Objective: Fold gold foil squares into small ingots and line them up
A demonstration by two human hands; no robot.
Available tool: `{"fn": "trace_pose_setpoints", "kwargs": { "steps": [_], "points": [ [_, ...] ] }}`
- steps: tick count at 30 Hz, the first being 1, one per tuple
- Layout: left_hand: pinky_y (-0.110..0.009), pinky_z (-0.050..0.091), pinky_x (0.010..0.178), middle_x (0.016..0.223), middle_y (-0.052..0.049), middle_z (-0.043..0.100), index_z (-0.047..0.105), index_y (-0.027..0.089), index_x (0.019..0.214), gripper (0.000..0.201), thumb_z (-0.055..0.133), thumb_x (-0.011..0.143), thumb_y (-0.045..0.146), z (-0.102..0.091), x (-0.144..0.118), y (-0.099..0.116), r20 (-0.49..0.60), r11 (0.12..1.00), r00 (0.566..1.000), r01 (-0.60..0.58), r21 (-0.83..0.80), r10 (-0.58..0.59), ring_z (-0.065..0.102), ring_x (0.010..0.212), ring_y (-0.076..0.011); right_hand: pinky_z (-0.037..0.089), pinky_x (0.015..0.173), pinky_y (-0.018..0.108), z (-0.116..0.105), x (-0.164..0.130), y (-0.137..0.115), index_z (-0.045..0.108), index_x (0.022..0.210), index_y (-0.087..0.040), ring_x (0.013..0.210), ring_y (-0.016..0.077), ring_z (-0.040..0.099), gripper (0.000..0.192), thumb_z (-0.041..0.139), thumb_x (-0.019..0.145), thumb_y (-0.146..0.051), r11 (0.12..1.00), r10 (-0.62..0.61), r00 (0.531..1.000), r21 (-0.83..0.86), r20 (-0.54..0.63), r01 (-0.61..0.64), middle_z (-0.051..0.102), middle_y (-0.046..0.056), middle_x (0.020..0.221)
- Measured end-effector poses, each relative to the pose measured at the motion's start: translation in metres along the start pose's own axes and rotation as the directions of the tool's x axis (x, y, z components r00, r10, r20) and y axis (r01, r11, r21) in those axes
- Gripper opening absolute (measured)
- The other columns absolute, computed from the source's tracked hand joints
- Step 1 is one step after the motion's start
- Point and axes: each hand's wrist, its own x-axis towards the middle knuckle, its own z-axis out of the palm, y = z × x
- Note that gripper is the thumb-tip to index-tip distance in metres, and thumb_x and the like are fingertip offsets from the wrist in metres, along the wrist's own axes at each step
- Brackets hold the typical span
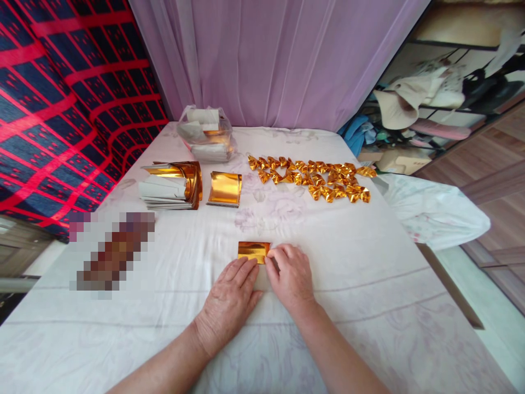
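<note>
A small sheet of gold foil paper (251, 250) lies on the cloth in front of me, its shiny side up; it looks folded into a narrow rectangle. My left hand (231, 290) rests flat with its fingers stretched out, their tips on the paper's lower edge. At the right end, the thumb and curled fingers of my right hand (293, 276) pinch the paper's corner. Beyond the hands, a short stack of gold foil paper (225, 187) sits beside a larger, curled stack (172, 189). Folded gold foil pieces (328, 178) are laid in rows at the back right.
A clear plastic bag (207, 134) with more foil sheets stands at the far left of the table (340, 290). A pixelated patch (117, 249) hides something on the left. Behind hangs a purple curtain (266, 60). Loaded shelves (426, 104) stand to the right.
</note>
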Motion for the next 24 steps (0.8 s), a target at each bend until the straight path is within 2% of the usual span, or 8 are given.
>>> {"fn": "trace_pose_setpoints", "kwargs": {
  "steps": [10,17,24],
  "points": [
    [-0.047,0.046,0.104,0.13,-0.014,0.06,0.055,0.012,0.128,0.039,0.05,0.094,0.03,0.002,-0.0015,-0.0014,0.0,1.0,1.0,0.001,-0.031,-0.001,0.053,0.123,-0.0283,0.034,0.078,0.033,0.0008,-0.0002,0.0024,0.061,0.083,-0.021,0.084,0.0198,0.053,0.008,0.056,0.089,-0.023,1.0,-0.008,1.0,0.004,0.018,0.008,0.061,0.004,0.087],
    [-0.048,0.046,0.103,0.128,-0.015,0.06,0.053,0.011,0.129,0.041,0.052,0.092,0.03,0.0014,0.0012,-0.0003,0.015,0.999,1.0,0.02,-0.037,-0.02,0.053,0.121,-0.0295,0.035,0.079,0.033,0.0009,-0.001,0.003,0.065,0.093,-0.023,0.086,0.0201,0.053,0.009,0.056,0.089,-0.023,0.999,-0.016,1.0,0.028,0.0,0.016,0.063,0.005,0.092],
    [-0.046,0.047,0.102,0.127,-0.014,0.06,0.053,0.012,0.128,0.04,0.052,0.091,0.028,-0.0004,0.0028,-0.001,-0.006,0.999,1.0,0.017,-0.045,-0.017,0.053,0.121,-0.0295,0.035,0.08,0.033,-0.0006,-0.0005,0.0019,0.065,0.087,-0.022,0.086,0.0189,0.053,0.008,0.057,0.089,-0.022,0.999,-0.011,1.0,0.052,0.005,0.011,0.062,0.003,0.089]
  ]
}}
